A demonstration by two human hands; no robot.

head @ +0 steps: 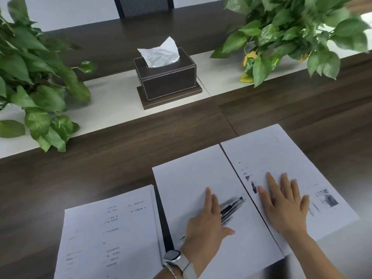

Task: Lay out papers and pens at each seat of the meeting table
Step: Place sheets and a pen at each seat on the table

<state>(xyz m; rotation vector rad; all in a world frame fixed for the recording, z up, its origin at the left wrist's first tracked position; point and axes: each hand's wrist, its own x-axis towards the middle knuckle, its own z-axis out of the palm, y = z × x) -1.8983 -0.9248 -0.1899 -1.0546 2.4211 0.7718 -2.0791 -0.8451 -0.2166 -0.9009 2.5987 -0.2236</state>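
Observation:
Three lots of paper lie on the dark wooden table near its front edge. A printed stack (108, 236) is at the left. A blank sheet (193, 178) lies in the middle, and a printed sheet with small pictures (281, 156) lies at the right, edge to edge with it. My left hand (207, 224) rests flat on the middle sheet, over a bundle of dark pens (233, 207) that stick out past its fingers toward the upper right. My right hand (283, 204) presses flat on the right sheet with fingers spread.
A dark brown tissue box (171, 81) with a white tissue stands on the pale centre strip (112, 101) of the table. Leafy green plants sit at the left (34, 81) and at the upper right (298, 33). A chair back (143, 6) shows at the far side.

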